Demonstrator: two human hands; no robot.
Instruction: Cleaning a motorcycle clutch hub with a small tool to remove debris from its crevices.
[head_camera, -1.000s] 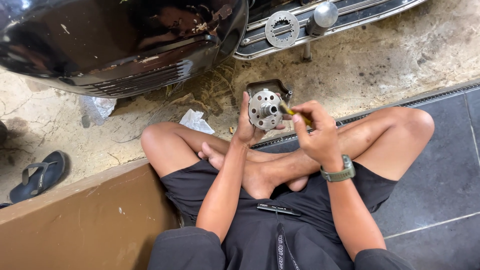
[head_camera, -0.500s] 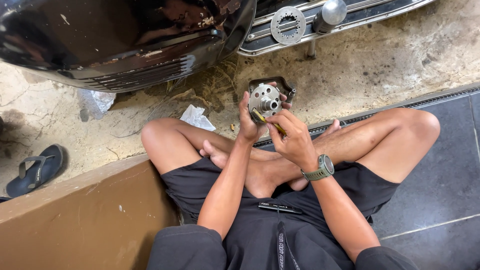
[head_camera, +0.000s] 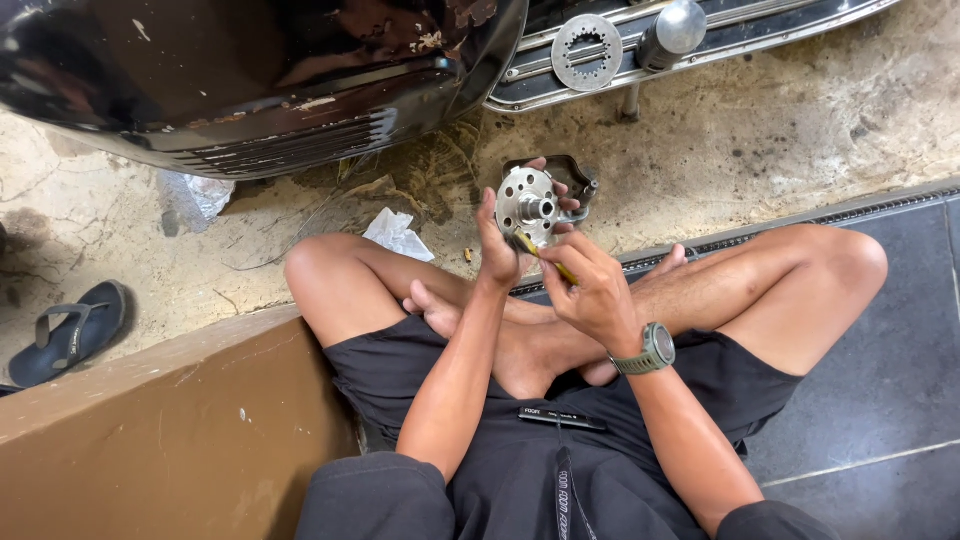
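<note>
The left hand (head_camera: 497, 250) holds the round silver metal disc with holes (head_camera: 527, 205) up above the crossed legs, the right hand (head_camera: 590, 290) pinches a thin yellow-handled tool (head_camera: 545, 258), which might slip and poke fingers.

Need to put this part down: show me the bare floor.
Bare dark tile lies right of the knee, and sandy concrete past the drain strip. Crowded ahead: left hand and right hand hold the metal disc; paper scrap and debris lie beside it.
</note>
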